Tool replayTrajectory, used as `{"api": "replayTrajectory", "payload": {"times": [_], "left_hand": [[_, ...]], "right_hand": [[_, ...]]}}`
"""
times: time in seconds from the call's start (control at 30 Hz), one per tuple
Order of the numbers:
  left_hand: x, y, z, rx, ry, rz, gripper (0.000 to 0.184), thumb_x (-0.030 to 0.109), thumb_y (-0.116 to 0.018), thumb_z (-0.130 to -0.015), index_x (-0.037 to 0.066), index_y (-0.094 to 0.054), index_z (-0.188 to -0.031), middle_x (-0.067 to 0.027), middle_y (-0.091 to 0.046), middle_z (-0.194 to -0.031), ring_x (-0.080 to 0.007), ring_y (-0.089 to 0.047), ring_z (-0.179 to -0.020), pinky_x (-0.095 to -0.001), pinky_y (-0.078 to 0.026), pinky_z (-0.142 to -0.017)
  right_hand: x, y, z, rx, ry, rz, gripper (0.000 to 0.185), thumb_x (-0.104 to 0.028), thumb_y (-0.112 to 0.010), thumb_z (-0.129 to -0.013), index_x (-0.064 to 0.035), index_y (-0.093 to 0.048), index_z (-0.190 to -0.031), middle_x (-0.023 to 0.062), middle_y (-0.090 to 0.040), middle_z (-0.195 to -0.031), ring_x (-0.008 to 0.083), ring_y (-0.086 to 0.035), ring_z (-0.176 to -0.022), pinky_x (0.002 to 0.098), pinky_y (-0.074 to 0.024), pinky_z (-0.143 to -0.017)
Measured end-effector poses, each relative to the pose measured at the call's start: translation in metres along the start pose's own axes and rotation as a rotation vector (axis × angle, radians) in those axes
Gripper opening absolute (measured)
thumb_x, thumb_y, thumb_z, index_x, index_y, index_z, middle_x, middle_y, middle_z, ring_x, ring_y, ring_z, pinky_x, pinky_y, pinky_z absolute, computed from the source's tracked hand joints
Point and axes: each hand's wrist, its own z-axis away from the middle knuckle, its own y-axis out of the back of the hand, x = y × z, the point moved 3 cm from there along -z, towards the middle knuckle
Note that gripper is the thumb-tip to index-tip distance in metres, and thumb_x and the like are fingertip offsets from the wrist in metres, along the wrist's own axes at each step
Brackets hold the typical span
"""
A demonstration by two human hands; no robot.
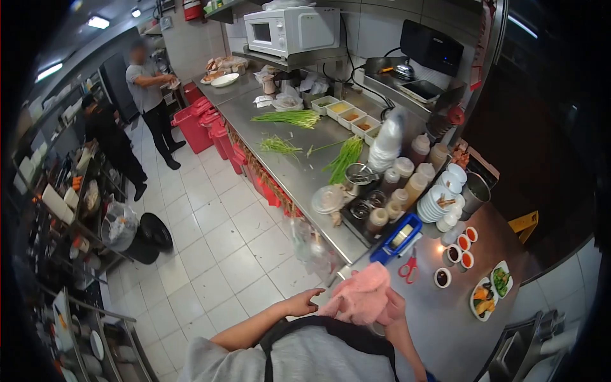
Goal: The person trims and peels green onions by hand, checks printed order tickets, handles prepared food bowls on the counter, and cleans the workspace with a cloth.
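A pink cloth (pixel 359 293) is bunched in front of my body at the counter's near corner, with my right hand (pixel 394 308) closed around its right side. To the cloth's left is my left hand (pixel 303 302), its thumb and forefinger apart and nothing visible between them; the other fingers are partly hidden. Just beyond the cloth, red-handled scissors (pixel 408 270) and a blue container (pixel 398 237) rest on the steel surface. Small white cups of red sauce (pixel 468 260) and a dark sauce cup (pixel 442 277) stand to the right.
Spring onions (pixel 286 118) lie on the long steel counter (pixel 245 105), near squeeze bottles (pixel 417 184) and stacked white bowls (pixel 435 202). Two white dishes of vegetables (pixel 484 300) sit far right. Red bins (pixel 194 124) line the counter's side. Two people stand at the far left.
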Motion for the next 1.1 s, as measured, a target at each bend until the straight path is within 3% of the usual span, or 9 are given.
{"api": "replayTrajectory", "payload": {"times": [0.17, 0.3, 0.4, 0.43, 0.5, 0.57, 0.7, 0.97, 1.1], "left_hand": [[-0.050, 0.092, 0.054, 0.242, -0.124, 0.205, 0.067, 0.020, -0.059, -0.086, 0.008, -0.020, -0.140, -0.0186, -0.042, -0.131, -0.0255, -0.054, -0.109, -0.0346, -0.046, -0.087], [-0.013, 0.141, 0.092, 0.195, 0.019, 1.336, 0.058, 0.039, -0.054, -0.088, 0.010, -0.034, -0.135, -0.0085, -0.047, -0.127, -0.0256, -0.048, -0.116, -0.0401, -0.044, -0.092], [0.024, 0.182, 0.087, 0.413, -0.554, -0.174, 0.038, 0.027, -0.064, -0.075, 0.011, -0.057, -0.109, -0.0057, -0.061, -0.107, -0.0190, -0.061, -0.091, -0.0321, -0.049, -0.079], [0.022, 0.200, 0.088, 0.397, -0.082, -0.562, 0.038, 0.025, -0.066, -0.066, 0.016, -0.059, -0.103, -0.0081, -0.060, -0.102, -0.0207, -0.061, -0.084, -0.0301, -0.049, -0.075], [0.026, 0.207, 0.109, 0.999, -0.117, -0.808, 0.042, 0.027, -0.062, -0.071, 0.017, -0.053, -0.110, -0.0028, -0.056, -0.104, -0.0187, -0.058, -0.090, -0.0285, -0.048, -0.075], [0.016, 0.210, 0.109, 1.522, -0.054, -1.063, 0.046, 0.028, -0.057, -0.076, 0.012, -0.046, -0.118, -0.0004, -0.053, -0.107, -0.0165, -0.055, -0.094, -0.0270, -0.046, -0.078], [-0.048, 0.256, 0.081, 1.014, -0.160, -0.804, 0.035, 0.028, -0.055, -0.078, 0.012, -0.047, -0.108, -0.0002, -0.053, -0.099, -0.0167, -0.054, -0.088, -0.0276, -0.045, -0.075], [-0.083, 0.315, 0.036, 0.966, -0.110, -0.823, 0.019, 0.029, -0.051, -0.082, 0.010, -0.050, -0.087, 0.0001, -0.054, -0.084, -0.0171, -0.052, -0.076, -0.0289, -0.043, -0.070], [-0.050, 0.304, -0.007, 1.779, -0.043, -1.859, 0.021, 0.029, -0.049, -0.084, 0.010, -0.051, -0.077, 0.0002, -0.055, -0.077, -0.0172, -0.050, -0.070, -0.0295, -0.042, -0.068]], "right_hand": [[0.088, -0.026, -0.122, -0.132, -0.277, -0.226, 0.058, -0.028, -0.049, -0.090, 0.0023, -0.027, -0.135, 0.0184, -0.043, -0.131, 0.0299, -0.046, -0.119, 0.0404, -0.0396, -0.098], [0.129, -0.070, -0.179, -0.215, -0.309, 0.269, 0.056, -0.030, -0.050, -0.092, 0.0007, -0.030, -0.134, 0.0155, -0.044, -0.130, 0.0274, -0.050, -0.113, 0.0366, -0.0435, -0.092], [0.140, -0.081, -0.232, -0.440, -0.392, 0.856, 0.055, -0.029, -0.056, -0.089, -0.0025, -0.036, -0.133, 0.0137, -0.048, -0.126, 0.0238, -0.051, -0.112, 0.0342, -0.0424, -0.092], [0.131, -0.078, -0.255, -0.434, -0.082, 1.259, 0.052, -0.024, -0.061, -0.085, -0.0027, -0.042, -0.128, 0.0158, -0.050, -0.123, 0.0251, -0.050, -0.113, 0.0359, -0.0408, -0.093], [0.102, -0.049, -0.291, -0.153, 0.335, 1.869, 0.048, -0.025, -0.066, -0.077, -0.0016, -0.052, -0.116, 0.0193, -0.049, -0.123, 0.0335, -0.048, -0.114, 0.0391, -0.0372, -0.097], [0.071, -0.004, -0.317, 0.207, 0.150, 2.090, 0.057, -0.026, -0.069, -0.071, -0.0039, -0.050, -0.120, 0.0221, -0.041, -0.129, 0.0386, -0.037, -0.120, 0.0453, -0.0312, -0.100], [0.027, 0.077, -0.335, 0.717, -0.040, 2.359, 0.079, -0.026, -0.073, -0.065, -0.0087, -0.035, -0.132, 0.0237, -0.022, -0.140, 0.0398, -0.021, -0.130, 0.0518, -0.0229, -0.103], [-0.001, 0.053, -0.360, 0.835, -0.341, 2.180, 0.097, -0.022, -0.083, -0.053, -0.0103, -0.030, -0.133, 0.0205, -0.034, -0.128, 0.0382, -0.030, -0.122, 0.0481, -0.0282, -0.100], [-0.012, 0.061, -0.355, 0.807, 0.123, 2.253, 0.102, -0.014, -0.085, -0.045, -0.0101, -0.033, -0.132, 0.0175, -0.045, -0.110, 0.0370, -0.042, -0.107, 0.0434, -0.0365, -0.092]]}}
